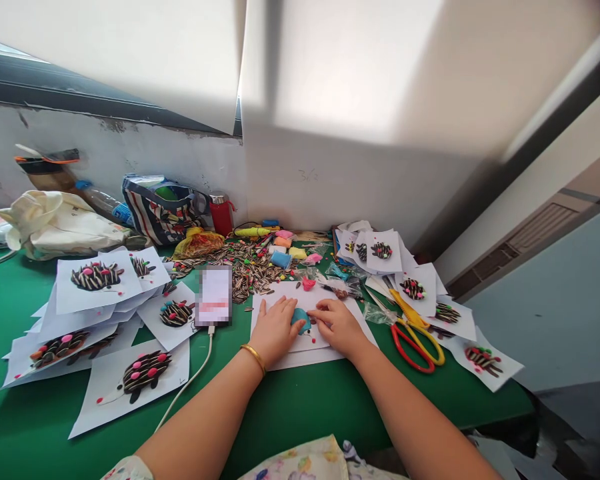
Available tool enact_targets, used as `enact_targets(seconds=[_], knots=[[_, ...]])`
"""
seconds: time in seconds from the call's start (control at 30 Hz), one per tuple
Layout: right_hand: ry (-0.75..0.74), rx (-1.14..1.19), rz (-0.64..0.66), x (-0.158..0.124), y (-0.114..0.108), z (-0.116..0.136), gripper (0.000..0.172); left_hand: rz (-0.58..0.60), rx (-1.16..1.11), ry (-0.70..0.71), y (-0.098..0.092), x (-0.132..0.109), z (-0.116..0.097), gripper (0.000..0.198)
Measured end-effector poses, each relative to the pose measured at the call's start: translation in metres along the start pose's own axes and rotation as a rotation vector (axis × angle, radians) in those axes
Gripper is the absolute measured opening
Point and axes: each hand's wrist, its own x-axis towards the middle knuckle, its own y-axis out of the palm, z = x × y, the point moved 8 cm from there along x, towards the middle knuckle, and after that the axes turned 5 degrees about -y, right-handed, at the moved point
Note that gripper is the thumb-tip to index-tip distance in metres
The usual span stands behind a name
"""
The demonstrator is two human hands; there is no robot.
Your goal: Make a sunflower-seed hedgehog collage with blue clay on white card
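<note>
A flattened patch of blue modelling clay (301, 321) lies on a white sheet of paper (275, 362) in front of me. My left hand (279, 328) rests on the sheet's left side, fingers stretched out, with the thumb at the clay's edge. From the right, my right hand (341, 327) bends its fingers together at the clay's other edge; whatever may be between the fingertips is hidden. Small red and black dots sit on the paper just below the clay. A pink-red clay lump (308, 284) lies near the sheet's top edge.
Behind the sheet spreads a pile of sunflower seeds (253, 261), with coloured clay packs (281, 259) beside it. Scissors (414, 343) lie at right. Seed-and-clay hedgehog pictures (147, 373) are stacked on both sides. A phone (213, 293) on a cable, bags (165, 210) and a red flask (221, 215) stand left.
</note>
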Motion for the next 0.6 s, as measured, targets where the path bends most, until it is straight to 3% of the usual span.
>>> enact_targets(seconds=[0.3,0.6], knots=[[0.009,0.032,-0.051,-0.002,-0.011,0.000,0.039,-0.013,0.009,-0.007,0.001,0.000,0.001,0.046],[-0.004,0.045,0.007,-0.004,-0.004,-0.003,0.041,-0.018,0.005,-0.002,0.001,0.000,0.001,0.046]])
